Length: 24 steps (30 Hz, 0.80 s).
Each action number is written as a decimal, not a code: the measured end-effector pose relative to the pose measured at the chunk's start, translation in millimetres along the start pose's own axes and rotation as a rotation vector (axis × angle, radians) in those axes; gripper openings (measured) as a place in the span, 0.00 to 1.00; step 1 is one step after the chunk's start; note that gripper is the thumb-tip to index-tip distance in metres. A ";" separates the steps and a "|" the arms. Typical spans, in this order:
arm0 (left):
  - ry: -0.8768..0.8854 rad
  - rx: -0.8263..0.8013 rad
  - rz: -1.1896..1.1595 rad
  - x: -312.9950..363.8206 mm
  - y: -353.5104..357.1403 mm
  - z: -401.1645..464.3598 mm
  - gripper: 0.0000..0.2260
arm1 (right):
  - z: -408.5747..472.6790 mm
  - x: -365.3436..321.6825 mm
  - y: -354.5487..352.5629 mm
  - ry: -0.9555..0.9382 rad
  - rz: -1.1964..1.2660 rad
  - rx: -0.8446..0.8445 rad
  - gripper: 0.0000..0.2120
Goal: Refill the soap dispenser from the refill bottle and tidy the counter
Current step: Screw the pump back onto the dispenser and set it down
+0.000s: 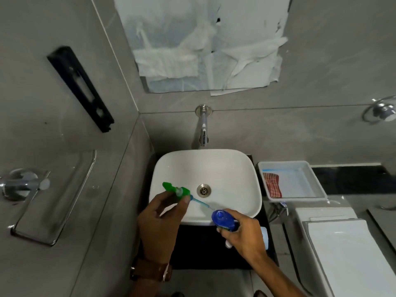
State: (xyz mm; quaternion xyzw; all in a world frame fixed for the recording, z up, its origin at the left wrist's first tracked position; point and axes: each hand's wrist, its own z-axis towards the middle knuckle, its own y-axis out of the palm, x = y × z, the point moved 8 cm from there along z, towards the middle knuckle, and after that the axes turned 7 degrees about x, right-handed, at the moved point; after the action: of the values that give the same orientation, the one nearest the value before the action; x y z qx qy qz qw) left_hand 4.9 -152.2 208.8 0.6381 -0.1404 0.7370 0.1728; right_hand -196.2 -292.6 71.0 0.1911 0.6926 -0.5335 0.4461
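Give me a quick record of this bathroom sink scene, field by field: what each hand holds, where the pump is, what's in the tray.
left hand: holds the green pump head, out of the bottle
pump tube: slants down toward the bottle mouth
right hand: grips the blue soap dispenser, opening facing up
position: both held over the front of the white basin
tray: right of the basin, holds a red checked cloth
tap: no water visible

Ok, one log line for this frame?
left hand: holds green pump | right hand: holds dispenser | over sink
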 end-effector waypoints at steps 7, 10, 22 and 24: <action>0.051 -0.110 0.010 -8.6 30.3 -6.1 0.15 | 9.4 -20.6 -23.0 -0.053 -0.018 0.055 0.23; 0.107 -0.160 0.063 -12.3 39.3 -9.4 0.16 | 14.0 -23.9 -27.7 -0.071 -0.010 0.070 0.25; 0.260 -0.467 0.227 -10.1 81.4 -3.0 0.16 | 27.5 -61.2 -37.7 -0.111 0.029 0.053 0.28; 0.284 -0.523 0.238 -6.3 88.2 3.2 0.14 | 29.8 -61.7 -39.9 -0.100 0.037 0.043 0.29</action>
State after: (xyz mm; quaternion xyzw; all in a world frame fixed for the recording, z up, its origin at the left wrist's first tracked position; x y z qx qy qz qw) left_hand -29.7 -233.5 204.2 0.4418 -0.3732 0.7727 0.2616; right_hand -180.7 -320.9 143.5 0.1866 0.6541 -0.5487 0.4860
